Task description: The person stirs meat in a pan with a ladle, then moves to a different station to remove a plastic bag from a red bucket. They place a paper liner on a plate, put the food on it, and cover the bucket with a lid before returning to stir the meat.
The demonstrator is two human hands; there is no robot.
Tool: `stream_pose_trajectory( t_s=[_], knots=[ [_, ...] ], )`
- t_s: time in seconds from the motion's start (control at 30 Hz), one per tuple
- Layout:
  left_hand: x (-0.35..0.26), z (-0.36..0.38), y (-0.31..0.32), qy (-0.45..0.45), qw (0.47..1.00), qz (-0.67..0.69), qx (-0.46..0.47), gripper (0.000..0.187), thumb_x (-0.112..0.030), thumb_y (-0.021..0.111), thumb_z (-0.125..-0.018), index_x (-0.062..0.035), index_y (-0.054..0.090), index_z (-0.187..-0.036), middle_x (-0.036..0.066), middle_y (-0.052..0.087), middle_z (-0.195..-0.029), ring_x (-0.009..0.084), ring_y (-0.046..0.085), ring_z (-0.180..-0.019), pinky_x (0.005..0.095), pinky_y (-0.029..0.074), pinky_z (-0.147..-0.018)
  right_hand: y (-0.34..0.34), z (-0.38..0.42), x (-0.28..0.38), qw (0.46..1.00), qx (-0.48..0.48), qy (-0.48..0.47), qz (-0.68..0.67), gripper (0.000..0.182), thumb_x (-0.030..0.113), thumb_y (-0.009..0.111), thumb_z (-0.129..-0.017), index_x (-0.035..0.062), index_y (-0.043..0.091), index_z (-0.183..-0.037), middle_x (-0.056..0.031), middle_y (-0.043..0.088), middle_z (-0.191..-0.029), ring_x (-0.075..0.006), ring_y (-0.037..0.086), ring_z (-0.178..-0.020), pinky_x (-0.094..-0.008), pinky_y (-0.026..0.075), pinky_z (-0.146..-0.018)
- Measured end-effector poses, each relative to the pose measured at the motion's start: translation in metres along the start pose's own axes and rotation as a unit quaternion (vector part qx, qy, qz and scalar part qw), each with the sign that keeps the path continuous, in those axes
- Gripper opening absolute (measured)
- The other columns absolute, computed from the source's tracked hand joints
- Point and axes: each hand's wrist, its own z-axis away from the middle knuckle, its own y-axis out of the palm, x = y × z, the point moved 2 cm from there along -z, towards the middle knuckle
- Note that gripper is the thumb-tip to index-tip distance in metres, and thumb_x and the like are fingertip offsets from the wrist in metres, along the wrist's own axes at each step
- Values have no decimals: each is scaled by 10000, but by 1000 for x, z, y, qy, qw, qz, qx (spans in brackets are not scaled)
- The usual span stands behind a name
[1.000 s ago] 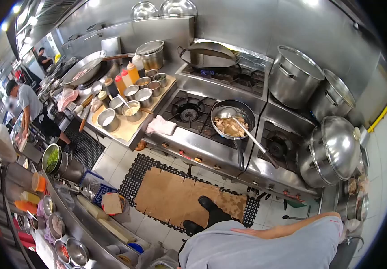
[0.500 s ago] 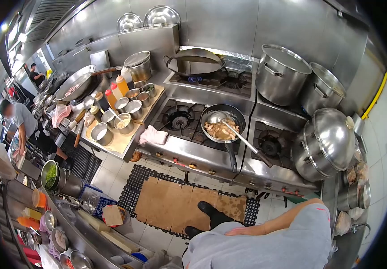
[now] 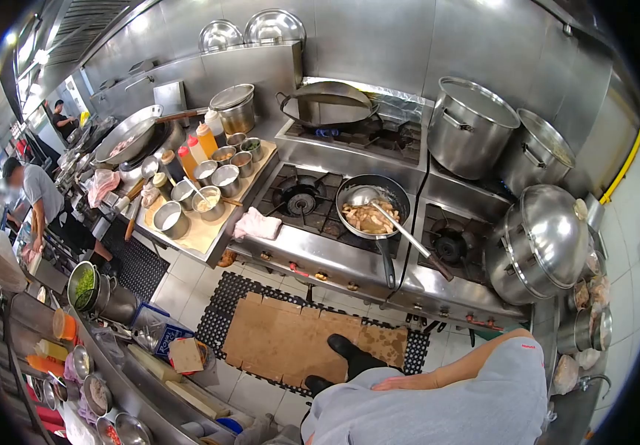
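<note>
My right hand rests low against my body at the bottom of the view; its fingers are too small and partly covered to read. My left hand is out of sight. In front of me a black frying pan sits on the stove, its handle pointing towards me. Pieces of food in brownish liquid lie in it. A metal ladle leans across the pan, bowl inside and wooden handle end over the stove's front. Neither hand touches the pan or ladle.
A wok is on the rear burner, with large pots to its right. Left are squeeze bottles, small metal pots and a pink cloth. Another person stands far left; one more is farther back.
The view has shifted slightly, so the stove and pan appear a little lower and further right. The person at far left has moved slightly. My right hand stays in place.
</note>
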Motion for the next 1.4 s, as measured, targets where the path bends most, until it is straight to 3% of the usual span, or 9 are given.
stream_pose_trajectory(
  t_s=[0.2,0.27,0.37,0.47,0.6,0.97,1.07,1.23,1.4],
  knots=[
    [5,-14,-5,66,995,57,56,529,-147,598,-822,-50,416,-1309,183,429,-1319,347,441,-1175,395,371,-976,-17,-9,8,997,20,-8,77,770,400,624,-750,160,283,-1397,-143,379,-1375,-299,396,-1242,-393,347,-998],
    [4,-20,0,92,989,79,83,531,-143,600,-820,-50,415,-1310,181,429,-1320,345,443,-1174,393,372,-975,-101,-21,67,929,148,307,143,532,347,617,-761,175,492,-1248,-159,584,-1113,-301,565,-1016,-402,459,-853],
    [-10,-34,10,134,978,115,115,535,-138,602,-818,-50,413,-1311,178,429,-1321,343,445,-1173,391,374,-974,-178,29,24,739,-557,180,335,90,119,587,-797,36,578,-832,-130,600,-790,-241,600,-676,-302,483,-608],
    [-21,-43,8,156,969,136,134,538,-133,603,-816,-51,411,-1312,176,429,-1322,341,447,-1172,388,375,-973,-238,92,-28,636,-611,367,297,393,115,636,-769,20,555,-1141,-172,580,-1056,-310,568,-979,-369,445,-847],
    [-47,-87,-1,196,957,158,141,543,-126,606,-813,-51,409,-1313,172,429,-1323,339,450,-1171,385,378,-972,-247,116,-123,749,-446,452,190,852,241,731,-709,38,257,-1387,-280,479,-1179,-385,467,-1117,-389,372,-959],
    [-183,-242,-67,37,973,225,36,519,-312,678,-773,-46,529,-1193,166,602,-1071,262,579,-996,343,451,-846,-214,162,-47,800,-459,354,156,601,106,539,-819,90,314,-1376,-229,574,-965,-395,559,-906,-433,443,-801],
    [-190,-331,-41,-15,879,447,-164,541,-389,583,-860,2,484,-1220,151,612,-1045,223,592,-975,322,473,-801,-234,181,-30,801,-465,363,104,577,119,579,-820,42,351,-1345,-259,568,-1082,-380,560,-993,-384,429,-861],
    [-270,-392,-51,-100,707,699,-45,451,-415,537,-892,-58,455,-1157,71,596,-937,209,607,-885,370,506,-739,-269,172,-87,786,-507,331,122,562,122,555,-836,59,343,-1353,-274,590,-893,-418,570,-851,-426,444,-754],
    [-253,-416,-40,-80,706,696,-107,308,-389,510,-913,-85,480,-945,34,528,-718,157,564,-630,298,492,-571,-280,142,-107,820,-404,357,191,583,118,560,-832,123,336,-1370,-230,576,-845,-372,586,-767,-415,458,-693]
  ],
)
